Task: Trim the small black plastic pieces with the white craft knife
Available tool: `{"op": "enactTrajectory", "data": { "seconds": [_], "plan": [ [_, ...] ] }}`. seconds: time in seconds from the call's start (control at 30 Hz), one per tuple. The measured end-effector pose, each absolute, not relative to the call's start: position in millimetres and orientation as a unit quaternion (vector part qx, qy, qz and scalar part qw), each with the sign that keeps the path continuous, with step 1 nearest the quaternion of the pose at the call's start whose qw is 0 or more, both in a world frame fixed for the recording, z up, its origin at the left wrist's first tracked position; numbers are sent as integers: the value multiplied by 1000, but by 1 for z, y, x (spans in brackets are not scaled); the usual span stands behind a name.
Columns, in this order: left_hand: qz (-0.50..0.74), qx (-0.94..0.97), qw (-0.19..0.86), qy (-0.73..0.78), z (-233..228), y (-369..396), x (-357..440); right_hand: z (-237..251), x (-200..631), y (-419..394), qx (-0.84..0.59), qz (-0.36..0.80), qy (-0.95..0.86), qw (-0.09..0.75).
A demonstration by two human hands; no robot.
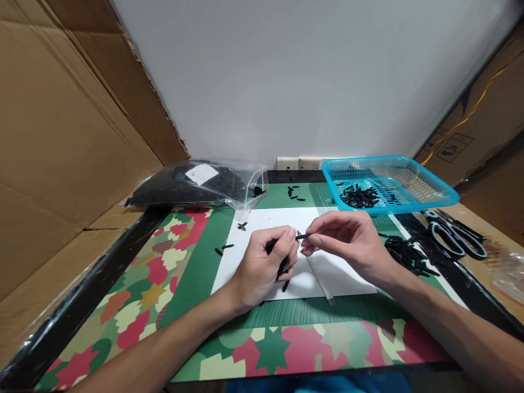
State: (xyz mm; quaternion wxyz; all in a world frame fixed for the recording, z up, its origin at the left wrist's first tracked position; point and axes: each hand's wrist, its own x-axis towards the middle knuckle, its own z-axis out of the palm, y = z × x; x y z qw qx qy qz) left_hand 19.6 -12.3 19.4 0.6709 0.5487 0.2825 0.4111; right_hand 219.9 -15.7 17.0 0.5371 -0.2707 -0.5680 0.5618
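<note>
Over the patterned mat (135, 305), left hand (262, 267) grips black pieces (282, 267) (fist closed), right hand (347, 240) pinches one small black piece (303, 236) above the white sheet (327, 273).

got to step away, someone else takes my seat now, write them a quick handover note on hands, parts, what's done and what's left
Left hand: closed around a few small black pieces over the white sheet.
Right hand: pinching one thin black piece at its fingertips, meeting the left hand.
Parts: a loose pile by the right wrist, strays on the sheet, a full clear bag at back left.
Done, seemingly: a heap of pieces in the blue basket.
Left, seemingly: the pile, the strays, the bag. Scissors lie at right, untouched.
</note>
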Motion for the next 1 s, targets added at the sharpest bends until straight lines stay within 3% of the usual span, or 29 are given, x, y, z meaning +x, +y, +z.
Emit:
{"op": "enactTrajectory", "data": {
  "seconds": [1.0],
  "plan": [
    [404,526,699,268,18,-13,17,9,222,-12,-235,613,-542,525]
  ]
}}
